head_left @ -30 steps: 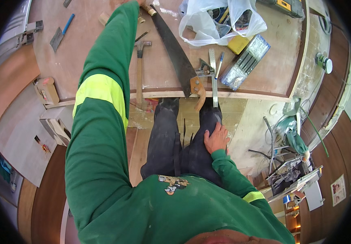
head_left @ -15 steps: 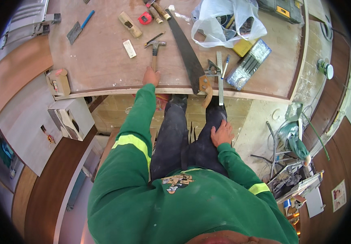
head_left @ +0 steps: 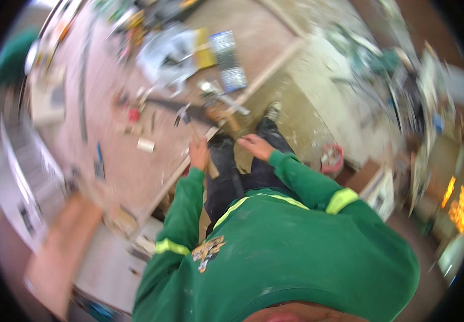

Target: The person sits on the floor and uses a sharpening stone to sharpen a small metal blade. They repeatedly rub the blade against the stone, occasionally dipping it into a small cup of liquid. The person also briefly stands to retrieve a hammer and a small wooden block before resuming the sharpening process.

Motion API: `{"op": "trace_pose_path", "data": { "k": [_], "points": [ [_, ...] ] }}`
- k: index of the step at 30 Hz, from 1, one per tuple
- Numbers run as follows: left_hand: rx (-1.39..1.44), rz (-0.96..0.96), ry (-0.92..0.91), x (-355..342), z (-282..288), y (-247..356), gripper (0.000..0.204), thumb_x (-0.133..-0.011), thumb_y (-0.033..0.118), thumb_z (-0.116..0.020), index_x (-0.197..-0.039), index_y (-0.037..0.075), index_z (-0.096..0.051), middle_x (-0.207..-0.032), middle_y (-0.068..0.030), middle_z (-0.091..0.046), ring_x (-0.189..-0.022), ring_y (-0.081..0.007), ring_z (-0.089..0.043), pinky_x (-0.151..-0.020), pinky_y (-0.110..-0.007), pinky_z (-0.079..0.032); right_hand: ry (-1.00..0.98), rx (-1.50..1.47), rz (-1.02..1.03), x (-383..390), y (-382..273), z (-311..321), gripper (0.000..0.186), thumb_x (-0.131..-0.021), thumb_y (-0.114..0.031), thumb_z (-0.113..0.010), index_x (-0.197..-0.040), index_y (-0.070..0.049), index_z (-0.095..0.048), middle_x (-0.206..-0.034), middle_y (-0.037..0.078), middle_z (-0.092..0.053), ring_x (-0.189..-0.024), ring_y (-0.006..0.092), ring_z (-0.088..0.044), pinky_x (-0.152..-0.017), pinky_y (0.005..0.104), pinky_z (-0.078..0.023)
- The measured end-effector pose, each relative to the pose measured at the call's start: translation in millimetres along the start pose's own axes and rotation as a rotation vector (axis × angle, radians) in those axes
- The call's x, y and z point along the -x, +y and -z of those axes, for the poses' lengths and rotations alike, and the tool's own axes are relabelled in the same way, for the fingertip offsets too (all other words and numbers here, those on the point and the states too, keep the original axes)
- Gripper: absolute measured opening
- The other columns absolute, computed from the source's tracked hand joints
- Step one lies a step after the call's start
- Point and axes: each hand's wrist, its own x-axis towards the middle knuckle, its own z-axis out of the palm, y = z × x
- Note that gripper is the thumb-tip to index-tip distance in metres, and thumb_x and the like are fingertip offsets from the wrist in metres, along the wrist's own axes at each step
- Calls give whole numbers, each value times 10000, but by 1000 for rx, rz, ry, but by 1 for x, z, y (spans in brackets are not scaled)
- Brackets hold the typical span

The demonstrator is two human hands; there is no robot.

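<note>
My left hand (head_left: 200, 153) is closed round the wooden handle of a claw hammer (head_left: 189, 126), at the near edge of the worktable (head_left: 119, 182). The hammer's metal head points away from me. My right hand (head_left: 257, 147) reaches forward over my legs, fingers stretched out and seemingly holding nothing. Just beyond its fingertips is the wooden handle of a handsaw (head_left: 226, 115), which overhangs the table edge; its dark blade lies behind the hammer. A metal square (head_left: 224, 97) lies beside the saw handle. Motion blur softens the details.
On the table are a white plastic bag (head_left: 162, 56), a yellow box (head_left: 204, 48), a shiny wrapped pack (head_left: 229, 61), a red tape measure (head_left: 133, 114), a white block (head_left: 146, 145) and a blue-handled scraper (head_left: 100, 163). A reddish bucket (head_left: 332, 158) stands on the floor, right.
My view has swung right, so the table now slants to the left. My right hand has left my thigh and come forward near the saw handle. The left hand still grips the hammer.
</note>
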Motion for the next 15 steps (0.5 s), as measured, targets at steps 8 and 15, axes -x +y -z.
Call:
{"op": "trace_pose_path", "data": {
  "k": [8, 15],
  "points": [
    [-749, -595, -750, 154, -166, 143, 546, -1059, 334, -629, -1408, -57, -478, -1093, -254, -734, -1070, -381, -706, -957, -444, -529, 151, -1026, -4, 14, -12, 109, 308, -1049, -374, -640, -1000, -71, -619, -797, 16, -612, -622, 147, -589, -548, 340, -518],
    [-962, -793, -649, 161, -257, 240, 484, -1009, 308, -717, -1354, -19, -626, -956, -113, -673, -860, -185, -654, -773, -347, -540, 63, -1428, 69, 168, 153, 294, 265, -1011, -213, -693, -834, -97, -534, -570, -28, -442, -437, 90, -431, -420, 324, -401]
  ]
}}
